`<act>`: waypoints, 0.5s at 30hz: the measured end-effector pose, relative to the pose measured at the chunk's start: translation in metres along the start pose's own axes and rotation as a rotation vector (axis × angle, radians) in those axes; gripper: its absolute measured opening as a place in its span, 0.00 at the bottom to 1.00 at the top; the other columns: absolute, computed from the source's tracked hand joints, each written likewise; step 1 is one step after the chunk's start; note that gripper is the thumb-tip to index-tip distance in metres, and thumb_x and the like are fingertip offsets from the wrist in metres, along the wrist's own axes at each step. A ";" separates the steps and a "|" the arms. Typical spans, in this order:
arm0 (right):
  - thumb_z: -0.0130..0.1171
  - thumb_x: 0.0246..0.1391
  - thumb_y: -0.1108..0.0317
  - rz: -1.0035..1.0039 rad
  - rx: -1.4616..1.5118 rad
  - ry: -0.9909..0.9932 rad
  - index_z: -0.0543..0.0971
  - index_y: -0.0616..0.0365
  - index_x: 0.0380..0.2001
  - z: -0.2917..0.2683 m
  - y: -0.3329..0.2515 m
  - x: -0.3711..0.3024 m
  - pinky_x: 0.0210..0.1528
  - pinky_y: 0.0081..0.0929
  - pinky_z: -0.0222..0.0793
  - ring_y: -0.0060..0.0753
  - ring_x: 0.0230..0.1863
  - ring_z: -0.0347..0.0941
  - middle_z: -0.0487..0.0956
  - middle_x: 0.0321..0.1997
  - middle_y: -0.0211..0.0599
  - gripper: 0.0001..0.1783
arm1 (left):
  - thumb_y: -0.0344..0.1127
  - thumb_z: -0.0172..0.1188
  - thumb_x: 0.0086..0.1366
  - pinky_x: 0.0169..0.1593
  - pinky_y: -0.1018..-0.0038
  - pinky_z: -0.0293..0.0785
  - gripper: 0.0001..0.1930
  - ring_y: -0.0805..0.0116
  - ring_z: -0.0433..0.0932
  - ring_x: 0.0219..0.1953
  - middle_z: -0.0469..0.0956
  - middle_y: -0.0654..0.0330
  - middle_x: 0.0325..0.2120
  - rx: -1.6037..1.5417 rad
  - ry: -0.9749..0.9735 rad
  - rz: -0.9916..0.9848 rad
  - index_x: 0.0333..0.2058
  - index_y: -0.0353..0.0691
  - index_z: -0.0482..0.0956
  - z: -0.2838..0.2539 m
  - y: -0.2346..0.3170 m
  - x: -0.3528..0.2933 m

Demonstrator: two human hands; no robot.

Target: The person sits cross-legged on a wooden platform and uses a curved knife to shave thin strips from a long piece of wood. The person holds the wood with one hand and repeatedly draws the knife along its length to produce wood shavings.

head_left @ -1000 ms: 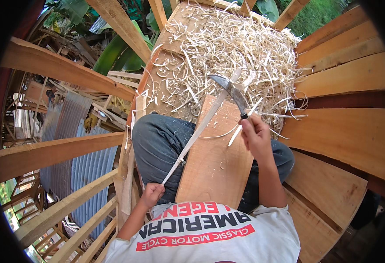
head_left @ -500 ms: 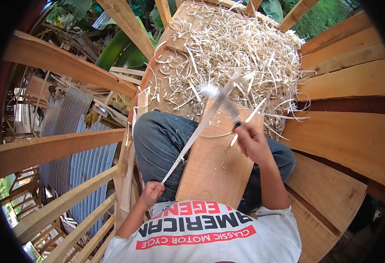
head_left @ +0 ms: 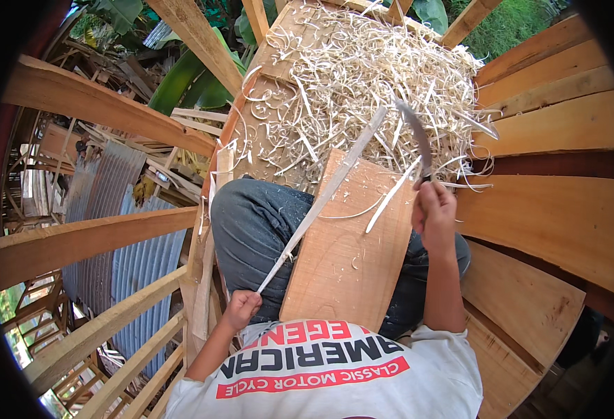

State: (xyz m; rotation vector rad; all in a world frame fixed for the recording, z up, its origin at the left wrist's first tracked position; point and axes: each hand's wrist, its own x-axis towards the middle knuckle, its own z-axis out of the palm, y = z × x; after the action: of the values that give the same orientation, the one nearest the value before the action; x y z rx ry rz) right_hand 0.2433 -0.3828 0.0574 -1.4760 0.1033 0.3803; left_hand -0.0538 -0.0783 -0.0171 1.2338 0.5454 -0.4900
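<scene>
My left hand (head_left: 242, 308) is closed round the near end of a long, pale wooden strip (head_left: 319, 202), which slants up and away to the right. A wooden board (head_left: 345, 258) rests across my lap, and the strip passes over its left edge. My right hand (head_left: 435, 211) grips a knife (head_left: 419, 136) with a curved blade and a dark handle. The blade points away, to the right of the strip's far end and apart from it. A few thin shavings lie on the board near my right hand.
A thick heap of curly wood shavings (head_left: 384, 77) covers the wooden floor ahead. Slatted railing (head_left: 104, 230) runs along the left, with corrugated metal sheets (head_left: 143, 279) beyond and below it. Wide planks (head_left: 544, 209) line the right side.
My right hand has swung the knife right and outward, away from the strip; its blade was blurred across the strip before. My left hand and the strip stay about where they were.
</scene>
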 end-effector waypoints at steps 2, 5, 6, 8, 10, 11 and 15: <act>0.49 0.59 0.64 0.031 -0.013 -0.050 0.71 0.59 0.31 0.014 0.001 -0.014 0.07 0.14 0.47 0.11 0.07 0.54 0.62 0.11 0.24 0.09 | 0.44 0.47 0.68 0.17 0.82 0.47 0.22 0.84 0.53 0.13 0.59 0.71 0.11 -0.024 -0.007 -0.017 0.16 0.39 0.66 -0.004 -0.004 0.000; 0.49 0.60 0.64 0.008 0.176 -0.035 0.69 0.57 0.35 0.017 0.011 -0.019 0.08 0.13 0.49 0.12 0.08 0.55 0.64 0.11 0.24 0.08 | 0.44 0.47 0.68 0.17 0.82 0.46 0.22 0.83 0.53 0.13 0.58 0.71 0.11 -0.048 -0.021 -0.005 0.16 0.39 0.66 -0.003 -0.007 0.002; 0.49 0.60 0.64 -0.014 0.170 -0.001 0.69 0.57 0.35 0.018 0.017 -0.020 0.08 0.13 0.50 0.12 0.08 0.56 0.64 0.12 0.24 0.08 | 0.44 0.47 0.68 0.17 0.82 0.46 0.22 0.83 0.53 0.13 0.58 0.71 0.10 -0.041 -0.021 0.005 0.16 0.39 0.66 -0.004 -0.004 0.001; 0.49 0.60 0.64 -0.057 0.158 0.068 0.68 0.56 0.36 0.019 0.028 -0.025 0.09 0.12 0.52 0.13 0.08 0.57 0.65 0.14 0.25 0.08 | 0.44 0.47 0.68 0.17 0.82 0.46 0.22 0.83 0.53 0.13 0.58 0.71 0.10 -0.051 -0.012 -0.020 0.16 0.39 0.65 -0.003 -0.004 -0.001; 0.48 0.61 0.64 -0.075 0.037 0.054 0.69 0.59 0.38 0.025 0.033 -0.032 0.14 0.12 0.55 0.12 0.13 0.60 0.66 0.17 0.23 0.10 | 0.44 0.47 0.68 0.17 0.82 0.46 0.22 0.83 0.53 0.13 0.58 0.71 0.10 -0.045 -0.005 -0.026 0.16 0.39 0.65 -0.003 -0.003 0.000; 0.49 0.60 0.64 -0.115 -0.064 0.039 0.69 0.60 0.38 0.028 0.036 -0.032 0.15 0.13 0.54 0.11 0.14 0.58 0.65 0.17 0.22 0.10 | 0.44 0.47 0.68 0.17 0.82 0.46 0.22 0.83 0.53 0.13 0.57 0.71 0.10 -0.031 0.000 -0.023 0.15 0.40 0.65 -0.003 -0.002 0.001; 0.52 0.57 0.65 -0.226 -0.360 -0.010 0.72 0.61 0.29 0.022 0.042 -0.034 0.17 0.17 0.46 0.10 0.16 0.50 0.57 0.13 0.19 0.09 | 0.45 0.47 0.68 0.17 0.82 0.45 0.23 0.83 0.52 0.13 0.57 0.72 0.10 -0.038 -0.029 -0.033 0.15 0.41 0.63 -0.005 -0.003 0.002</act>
State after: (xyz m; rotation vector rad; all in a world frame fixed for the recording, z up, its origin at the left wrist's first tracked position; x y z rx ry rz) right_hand 0.1945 -0.3654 0.0301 -1.8191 -0.1462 0.2289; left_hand -0.0545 -0.0741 -0.0218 1.1812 0.5489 -0.5229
